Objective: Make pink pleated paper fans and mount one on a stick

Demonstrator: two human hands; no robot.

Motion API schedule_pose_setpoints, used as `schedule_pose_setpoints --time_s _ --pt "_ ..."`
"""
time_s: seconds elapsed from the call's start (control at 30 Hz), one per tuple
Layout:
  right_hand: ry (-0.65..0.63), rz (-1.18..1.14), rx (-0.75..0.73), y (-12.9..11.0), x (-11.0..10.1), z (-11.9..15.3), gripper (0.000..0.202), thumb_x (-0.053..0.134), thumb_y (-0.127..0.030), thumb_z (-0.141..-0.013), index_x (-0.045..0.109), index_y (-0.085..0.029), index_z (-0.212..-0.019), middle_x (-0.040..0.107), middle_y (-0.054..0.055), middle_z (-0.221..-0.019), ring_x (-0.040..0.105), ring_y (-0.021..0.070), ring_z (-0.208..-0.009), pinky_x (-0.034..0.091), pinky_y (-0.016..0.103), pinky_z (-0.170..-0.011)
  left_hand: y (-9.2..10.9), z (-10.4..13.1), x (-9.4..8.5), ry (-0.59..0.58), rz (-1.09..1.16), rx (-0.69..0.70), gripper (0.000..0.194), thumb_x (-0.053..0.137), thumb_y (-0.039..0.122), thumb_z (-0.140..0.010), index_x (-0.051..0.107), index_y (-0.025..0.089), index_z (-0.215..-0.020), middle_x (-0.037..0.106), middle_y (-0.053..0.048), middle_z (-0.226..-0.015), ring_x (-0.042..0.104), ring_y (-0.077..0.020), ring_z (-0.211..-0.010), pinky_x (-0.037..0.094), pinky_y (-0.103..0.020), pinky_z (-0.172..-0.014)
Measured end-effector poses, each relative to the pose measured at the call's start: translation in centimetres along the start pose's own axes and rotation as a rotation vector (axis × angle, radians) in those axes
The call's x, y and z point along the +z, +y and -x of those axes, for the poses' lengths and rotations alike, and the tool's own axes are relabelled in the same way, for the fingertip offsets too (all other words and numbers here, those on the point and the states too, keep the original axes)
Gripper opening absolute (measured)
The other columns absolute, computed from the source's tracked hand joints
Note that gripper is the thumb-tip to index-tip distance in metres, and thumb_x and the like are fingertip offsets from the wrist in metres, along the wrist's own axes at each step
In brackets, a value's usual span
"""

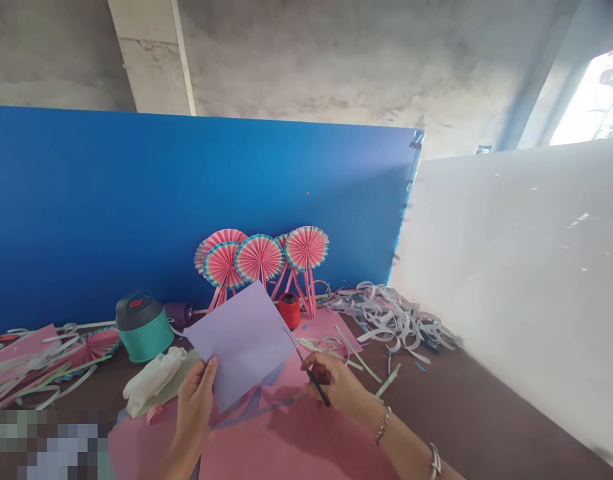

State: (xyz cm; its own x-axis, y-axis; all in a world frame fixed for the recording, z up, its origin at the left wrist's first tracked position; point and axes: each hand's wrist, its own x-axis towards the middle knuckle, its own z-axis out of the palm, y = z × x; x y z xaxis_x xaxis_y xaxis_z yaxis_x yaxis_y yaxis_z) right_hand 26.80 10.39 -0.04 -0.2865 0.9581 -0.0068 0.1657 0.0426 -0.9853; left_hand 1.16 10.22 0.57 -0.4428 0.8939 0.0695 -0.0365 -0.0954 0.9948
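My left hand (195, 390) pinches the lower left edge of a lavender sheet of paper (246, 343), thumb on top. The sheet is held up at a tilt above the table. In my right hand (340, 383) is a pair of dark-handled scissors (315, 385), its blades pointing up and left at the sheet's right edge. Whether the blades are apart, I cannot tell. Beneath both hands lie large pink paper sheets (286, 443), with a narrow lavender strip across them.
Several pleated pink paper fans (259, 258) stand against a blue panel (136, 193). A red thread spool (289, 311), a teal container with a dark lid (145, 333) and a crumpled white plastic bag (154, 380) sit nearby. Curled white paper strips (386, 313) pile up at right.
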Motion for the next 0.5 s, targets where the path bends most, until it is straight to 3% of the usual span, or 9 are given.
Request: schedule_pose_setpoints --time_s 0.1,0.2,0.5 --pt "-0.011 -0.013 -0.015 0.3 0.0 0.0 0.033 0.075 -0.031 -0.061 0.053 -0.022 -0.084 0.045 -0.009 -0.050 0.043 0.0094 -0.043 0.030 0.021 -0.040 -0.1 0.0 -0.1 -0.068 0.038 -0.054 0.038 0.067 0.057 -0.065 0.055 0.021 -0.064 0.050 0.004 -0.055 0.047 -0.0155 -0.054 0.043 -0.025 -0.051" --pt "-0.012 -0.031 -0.027 0.6 0.0 -0.1 0.034 0.076 -0.031 -0.062 0.053 -0.021 -0.085 0.046 -0.009 -0.051 0.044 0.0092 -0.045 0.030 0.021 -0.042 -0.2 -0.2 -0.1 -0.047 0.012 -0.039 0.040 0.067 0.057 -0.065 0.049 0.021 -0.059 0.043 0.006 -0.051 0.041 -0.0137 -0.051 0.037 -0.023 -0.048" --pt "0.042 -0.074 0.006 0.5 0.3 -0.1 0.040 0.076 -0.034 -0.060 0.056 -0.019 -0.092 0.044 -0.009 -0.053 0.044 0.0082 -0.045 0.032 0.022 -0.043 -1.2 -0.5 -0.2 -0.108 0.020 0.007 0.043 0.069 0.060 -0.062 0.052 0.020 -0.063 0.054 0.003 -0.062 0.050 -0.0168 -0.062 0.040 -0.023 -0.053"
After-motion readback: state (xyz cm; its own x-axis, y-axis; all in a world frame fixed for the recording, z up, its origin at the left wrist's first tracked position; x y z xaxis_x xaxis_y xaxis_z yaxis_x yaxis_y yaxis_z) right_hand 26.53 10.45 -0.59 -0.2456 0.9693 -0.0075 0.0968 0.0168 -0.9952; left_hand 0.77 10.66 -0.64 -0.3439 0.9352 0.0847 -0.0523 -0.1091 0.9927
